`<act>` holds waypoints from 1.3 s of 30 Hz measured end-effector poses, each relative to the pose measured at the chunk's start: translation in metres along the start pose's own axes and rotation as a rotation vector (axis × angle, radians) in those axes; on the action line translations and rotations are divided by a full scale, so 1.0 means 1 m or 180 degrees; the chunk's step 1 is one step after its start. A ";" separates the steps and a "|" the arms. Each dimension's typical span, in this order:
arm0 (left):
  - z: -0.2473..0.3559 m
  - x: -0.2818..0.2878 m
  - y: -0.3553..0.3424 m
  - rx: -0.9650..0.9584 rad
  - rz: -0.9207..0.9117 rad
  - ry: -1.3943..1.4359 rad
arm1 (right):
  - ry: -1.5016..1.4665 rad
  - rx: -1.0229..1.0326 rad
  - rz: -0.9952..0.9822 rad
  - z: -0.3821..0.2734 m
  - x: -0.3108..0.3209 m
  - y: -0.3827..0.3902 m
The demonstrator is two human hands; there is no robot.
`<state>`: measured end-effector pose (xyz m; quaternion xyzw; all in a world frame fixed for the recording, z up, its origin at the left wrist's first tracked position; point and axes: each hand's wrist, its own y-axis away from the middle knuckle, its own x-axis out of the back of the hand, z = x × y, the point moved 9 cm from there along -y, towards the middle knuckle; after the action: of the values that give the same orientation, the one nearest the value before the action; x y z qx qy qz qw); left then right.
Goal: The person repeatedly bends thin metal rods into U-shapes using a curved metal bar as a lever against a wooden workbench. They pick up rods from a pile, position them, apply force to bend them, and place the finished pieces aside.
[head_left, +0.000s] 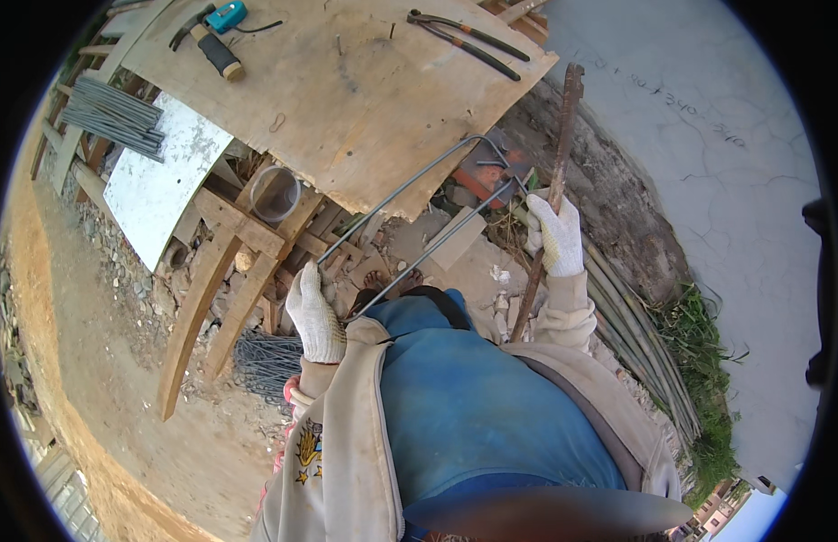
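My left hand (313, 316), in a white knit glove, holds the near end of a long rectangular loop of bent steel rod (437, 242). The loop's far end has bent, hooked tips beside a long rusty bar (566, 117). My right hand (554, 237), also gloved, is closed around that bar, which stands out past the board's edge and runs down beside my body. Whether the loop touches the bar I cannot tell. Under the loop's far end lies a dirty orange object (480, 185), partly hidden.
A plywood board (329, 108) carries a hammer (216, 52), a teal tape measure (226, 16) and pincers (473, 41). Left are steel rods (112, 116), a white panel (166, 172), timber frames (216, 298) with a clear tub (275, 192). A cracked wall (708, 181) and poles (645, 343) lie right.
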<state>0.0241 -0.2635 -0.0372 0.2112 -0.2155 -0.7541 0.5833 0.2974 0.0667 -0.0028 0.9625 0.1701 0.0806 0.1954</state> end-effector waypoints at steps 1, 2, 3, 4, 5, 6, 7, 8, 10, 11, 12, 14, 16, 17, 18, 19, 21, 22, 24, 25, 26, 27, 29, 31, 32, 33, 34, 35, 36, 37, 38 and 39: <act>-0.002 0.000 -0.001 0.0075 -0.0035 0.0059 | -0.0058 -0.0016 0.0025 0.000 0.000 0.001; -0.006 -0.001 -0.001 0.0244 -0.0166 0.0105 | -0.0055 -0.0011 0.0039 -0.001 -0.001 0.002; -0.005 -0.002 -0.002 0.0247 -0.0223 0.0076 | -0.0104 -0.0016 0.0063 -0.002 -0.002 0.003; -0.005 -0.002 -0.003 0.0267 -0.0257 0.0065 | -0.0162 -0.0014 0.0096 -0.004 -0.003 0.003; -0.005 -0.002 -0.004 0.0297 -0.0301 0.0037 | -0.0242 -0.0017 0.0161 -0.004 -0.002 0.004; -0.006 -0.002 -0.005 0.0365 -0.0414 -0.0032 | -0.0194 -0.0017 0.0201 -0.004 -0.002 0.005; -0.003 -0.004 -0.006 0.0283 -0.0482 -0.0021 | -0.0150 0.0055 0.0161 -0.006 -0.004 0.005; -0.003 -0.003 -0.006 0.0283 -0.0497 -0.0031 | -0.0107 0.0085 0.0171 -0.007 -0.004 0.006; -0.004 -0.002 -0.006 0.0282 -0.0423 -0.0066 | -0.0161 0.0078 0.0187 -0.006 -0.003 0.006; -0.005 0.000 -0.007 0.0276 -0.0328 -0.0085 | -0.0163 0.0066 0.0195 -0.005 -0.002 0.006; -0.006 0.000 -0.007 0.0248 -0.0266 -0.0066 | -0.0162 0.0056 0.0194 -0.003 -0.002 0.006; -0.007 -0.001 -0.008 0.0231 -0.0367 -0.0070 | -0.0172 0.0067 0.0138 -0.002 -0.003 0.006; -0.006 0.000 -0.009 0.0054 -0.0245 0.0020 | -0.0114 0.0049 0.0094 -0.002 -0.003 0.005; -0.010 0.001 -0.009 0.0119 -0.0194 0.0050 | -0.0108 0.0000 0.0077 -0.002 -0.002 0.005; -0.011 0.002 -0.010 0.0145 -0.0160 0.0124 | -0.0019 0.0128 0.0080 -0.007 0.000 0.006; -0.014 0.003 -0.010 0.0218 -0.0072 0.0202 | 0.0075 0.0210 0.0089 -0.011 0.004 0.009; -0.016 0.001 -0.009 0.0215 -0.0031 0.0454 | 0.0372 0.0357 0.0132 -0.020 0.017 0.012; -0.017 0.001 -0.008 0.0239 0.0016 0.0553 | 0.0565 0.0420 0.0188 -0.026 0.029 0.014; -0.018 -0.001 -0.007 0.0279 0.0105 0.0752 | 0.0875 0.0572 0.0129 -0.031 0.051 0.023; -0.018 -0.002 -0.007 0.0301 0.0121 0.0800 | 0.0873 0.0512 0.0078 -0.026 0.062 0.029; -0.016 -0.001 -0.006 0.0226 0.0154 0.0810 | 0.0827 0.0522 -0.0029 -0.021 0.072 0.034; -0.015 0.001 -0.005 0.0142 0.0239 0.0819 | 0.0749 0.0623 -0.0222 -0.020 0.079 0.037; -0.011 -0.001 -0.005 -0.0076 0.0090 0.1003 | 0.0832 0.0549 -0.0367 -0.004 0.094 0.042; -0.013 0.001 -0.008 -0.0046 0.0144 0.1017 | 0.0780 0.0556 -0.0599 0.009 0.103 0.046; -0.013 0.004 -0.010 -0.0082 0.0205 0.0959 | 0.1016 0.0366 -0.0453 0.021 0.113 0.047; -0.014 0.005 -0.012 -0.0114 0.0265 0.0910 | 0.1334 0.0710 -0.0407 0.017 0.117 0.047; -0.014 0.008 -0.013 -0.0141 0.0328 0.0862 | 0.1667 0.0998 -0.0308 0.016 0.120 0.047; -0.014 0.008 -0.014 -0.0178 0.0310 0.0849 | 0.2002 0.1294 -0.0210 0.014 0.123 0.048; -0.014 0.008 -0.014 -0.0213 0.0294 0.0833 | 0.1773 0.0926 -0.0245 0.026 0.133 0.045; -0.013 0.008 -0.014 -0.0243 0.0274 0.0813 | 0.1759 0.0904 -0.0454 0.030 0.134 0.040; -0.010 0.005 -0.013 -0.0345 0.0129 0.0817 | 0.1754 0.0889 -0.0665 0.032 0.137 0.034; -0.011 0.007 -0.013 -0.0344 0.0196 0.0798 | 0.1791 0.0830 -0.0806 0.035 0.141 0.027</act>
<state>0.0188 -0.2681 -0.0542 0.2653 -0.1064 -0.7141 0.6390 0.4440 0.0818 -0.0113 0.8906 0.3445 0.2959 0.0244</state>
